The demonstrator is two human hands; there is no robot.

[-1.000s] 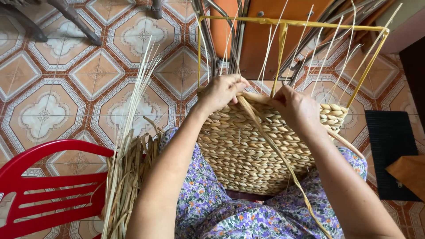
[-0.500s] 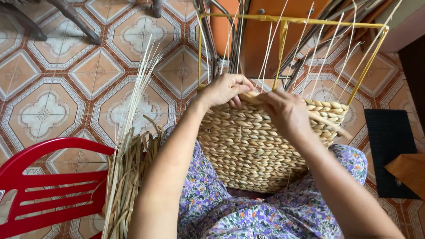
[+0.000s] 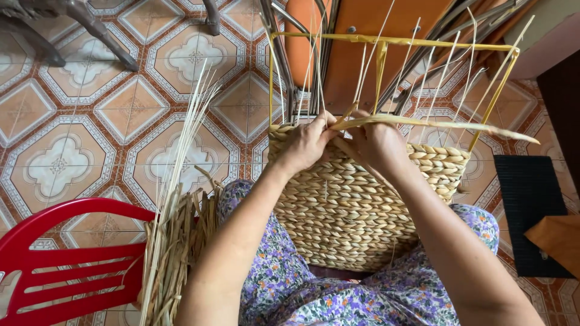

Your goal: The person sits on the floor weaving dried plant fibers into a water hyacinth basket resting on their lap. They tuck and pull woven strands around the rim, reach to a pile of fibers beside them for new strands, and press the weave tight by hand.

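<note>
**Operator:** I read the left hand (image 3: pixel 308 143) as closed on the top edge of the woven basket (image 3: pixel 356 205), fingers curled over the rim. The right hand (image 3: pixel 377 145) pinches a flat pale strand (image 3: pixel 435 122) that runs out sideways to the right. The basket rests on the lap, against the floral-print clothing (image 3: pixel 362 302), its far side inside the yellow wire frame (image 3: pixel 386 41).

**Reviewer:** Failure modes?

**Operator:** In my judgement, three. The strand could kink or split where it bends at the fingertips. Its free end lies across the thin upright stakes (image 3: pixel 441 78); it could catch on one and pull it out of line. If the left-hand hold loosens, the top row may slacken.

**Reviewer:** Surroundings and obstructions?

**Operator:** A bundle of dried reeds (image 3: pixel 175 241) stands just beside the left forearm, leaning at a red plastic chair (image 3: pixel 66 265). The elbow is near it. Beyond the frame stand orange boards (image 3: pixel 362 24) with metal rods. A black mat (image 3: pixel 528 211) lies on the patterned tile floor (image 3: pixel 90 121) to the right. The stakes and frame crowd the rim; I cannot tell which stake the strand passes behind.
</note>
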